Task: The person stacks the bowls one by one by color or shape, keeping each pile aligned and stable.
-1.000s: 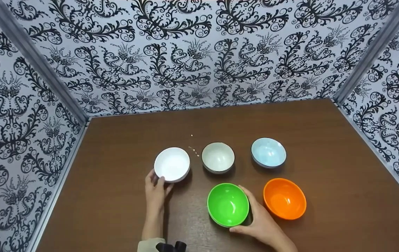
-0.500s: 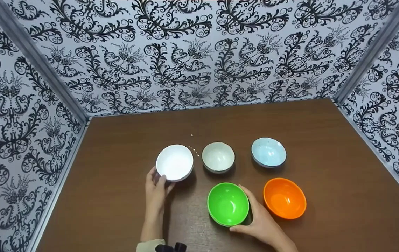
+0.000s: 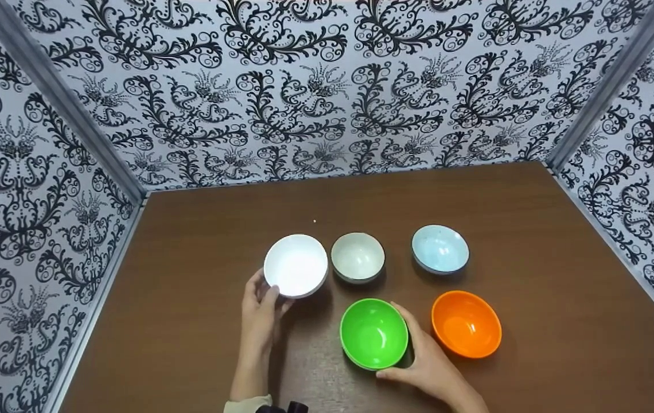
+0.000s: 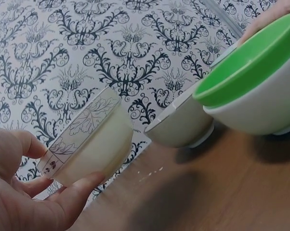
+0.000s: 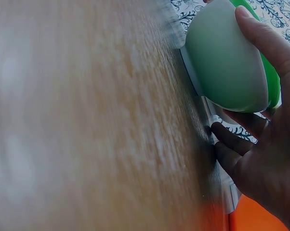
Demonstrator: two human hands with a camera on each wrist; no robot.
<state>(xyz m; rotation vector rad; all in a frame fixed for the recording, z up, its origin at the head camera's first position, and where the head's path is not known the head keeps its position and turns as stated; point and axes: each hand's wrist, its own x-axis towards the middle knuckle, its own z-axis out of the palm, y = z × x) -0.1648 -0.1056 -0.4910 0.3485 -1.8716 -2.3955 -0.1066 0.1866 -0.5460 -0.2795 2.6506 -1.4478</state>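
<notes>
White bowl (image 3: 296, 265) shifted right; our left hand (image 3: 259, 307) pinches it aloft, right hand (image 3: 423, 355) holds green stack (image 3: 373, 334). Mid-carry, we reckon; next move wants level wrist.

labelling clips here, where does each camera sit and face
Head: on the head, facing forward and down at the table; left grip, right grip and forearms show.
Left wrist: on that wrist, facing the white bowl; left grip and part of the right show.
Right wrist: on that wrist, facing across the table to the green bowl; right grip shows.
Both wrist views share the green bowl, nested in a pale bowl.
</notes>
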